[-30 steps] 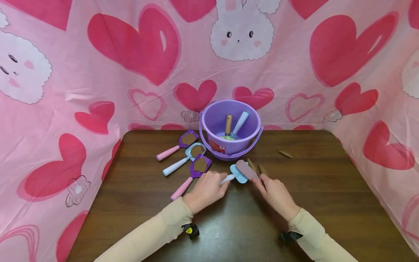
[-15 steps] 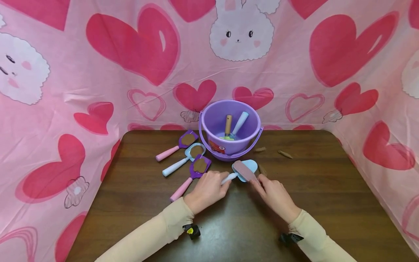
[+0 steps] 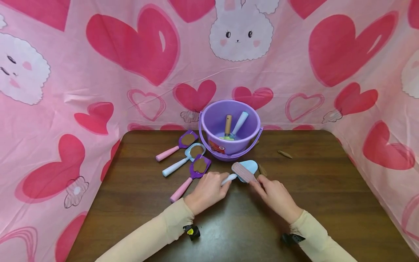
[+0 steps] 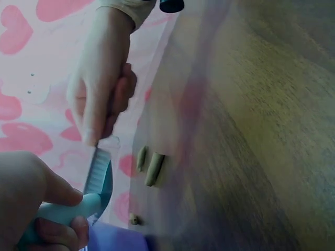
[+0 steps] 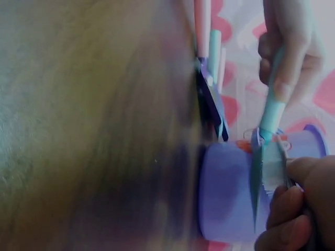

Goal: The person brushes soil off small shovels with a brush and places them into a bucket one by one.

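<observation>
- Farther from the right hand (image 3: 276, 198) than earlier, one brown piece (image 3: 256, 143) is resting beside the purple bucket (image 3: 240, 146).
- Left hand (image 3: 208, 189) is gripping the blue turner (image 3: 251, 166) by its handle; right is gripping the ribbed scraper (image 3: 241, 171).
- Both are likely handling light and stiff, best held by handles.
- Ahead, between the hands, their blades are overlapping.

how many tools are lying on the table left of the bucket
3: the far pink-handled tool, the light blue tool in the middle, and the near pink-handled tool beside the left hand.
</observation>
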